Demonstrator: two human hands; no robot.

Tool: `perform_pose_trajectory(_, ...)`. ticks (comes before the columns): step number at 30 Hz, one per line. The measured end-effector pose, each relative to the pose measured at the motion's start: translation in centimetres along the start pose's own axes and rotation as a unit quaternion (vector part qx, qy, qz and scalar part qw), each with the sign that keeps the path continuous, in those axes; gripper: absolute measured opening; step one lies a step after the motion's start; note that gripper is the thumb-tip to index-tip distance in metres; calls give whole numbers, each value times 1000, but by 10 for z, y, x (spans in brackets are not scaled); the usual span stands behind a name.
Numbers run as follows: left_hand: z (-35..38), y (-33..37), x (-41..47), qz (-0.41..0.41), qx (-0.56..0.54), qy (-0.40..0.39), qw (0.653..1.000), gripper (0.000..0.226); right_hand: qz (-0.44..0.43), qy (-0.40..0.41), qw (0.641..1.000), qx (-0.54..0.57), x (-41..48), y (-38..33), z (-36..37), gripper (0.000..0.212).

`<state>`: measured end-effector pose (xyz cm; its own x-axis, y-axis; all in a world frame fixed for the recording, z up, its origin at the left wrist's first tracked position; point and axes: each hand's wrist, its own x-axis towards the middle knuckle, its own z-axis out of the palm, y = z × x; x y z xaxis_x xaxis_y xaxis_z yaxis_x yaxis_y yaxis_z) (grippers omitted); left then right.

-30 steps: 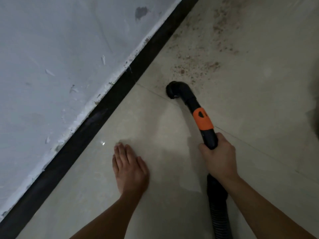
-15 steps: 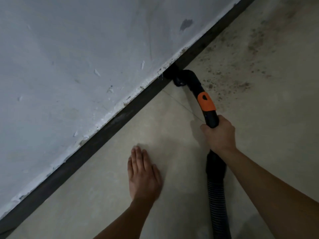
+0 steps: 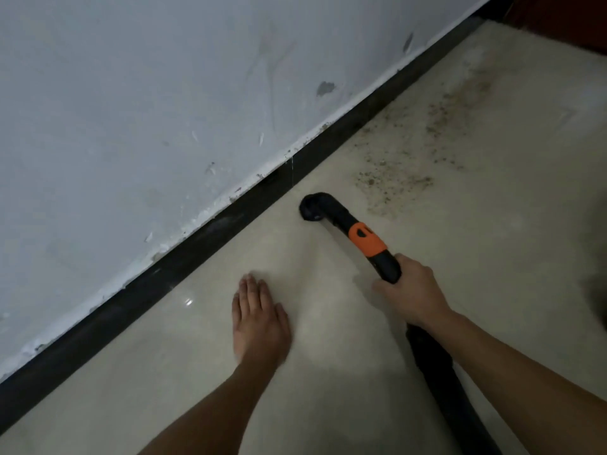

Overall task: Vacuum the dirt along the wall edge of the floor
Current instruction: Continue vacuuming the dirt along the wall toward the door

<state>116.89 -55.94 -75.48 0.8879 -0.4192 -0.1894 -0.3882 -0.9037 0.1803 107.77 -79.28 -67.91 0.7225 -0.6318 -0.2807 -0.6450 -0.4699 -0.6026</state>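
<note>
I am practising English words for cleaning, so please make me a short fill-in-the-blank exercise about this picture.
1. The right hand grips the vacuum nozzle just behind its ______ collar.
2. The left hand lies ______ on the floor tile.
3. The scattered dirt lies between the nozzle and the black ______.

Missing words: orange; flat; baseboard

I read this as an indoor room, likely a home: glossy beige tile floor (image 3: 203,349), black skirting (image 3: 184,261), scuffed white painted wall (image 3: 131,103).
</note>
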Motion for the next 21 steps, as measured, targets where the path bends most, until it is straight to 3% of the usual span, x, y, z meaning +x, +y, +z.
perform_pose_trajectory(3,-13,-1,-2,9,3,-18,1000,63,-22,-12,1000,9,-23,-4,7,23)
perform_pose_trajectory(7,-30,5,6,18,26,-54,998,56,43,57,997,29,-67,49,-21,26)
perform_pose_trajectory(15,-18,73,21,101,20,-40,994,49,150,202,964,89,-125,153,-80,26)
perform_pose_trajectory(21,-3,111,54,103,-16,-13,994,54,96,146,981,86,-110,154,-67,20)
